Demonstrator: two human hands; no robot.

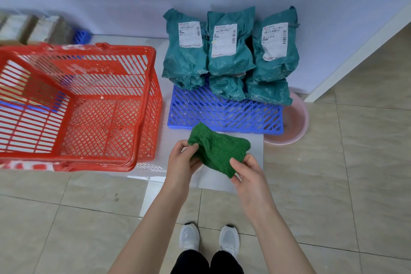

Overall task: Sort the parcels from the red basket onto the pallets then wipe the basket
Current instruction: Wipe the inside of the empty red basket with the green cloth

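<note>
A green cloth (pixel 219 150) hangs between my two hands, in front of the blue pallet (pixel 224 113). My left hand (pixel 182 162) pinches its left end. My right hand (pixel 245 173) grips its lower right corner. The red basket (pixel 142 104) stands on the floor to the left, tilted toward me, with nothing inside it. Several teal parcels (pixel 230 51) with white labels are stacked on the far part of the blue pallet, against the wall.
A pink basin (pixel 295 122) sits at the pallet's right corner. Behind the basket a second blue pallet (pixel 82 36) holds brownish parcels (pixel 33 29). A white sheet (pixel 222 179) lies on the tiled floor below my hands. My shoes (pixel 209 240) show at the bottom.
</note>
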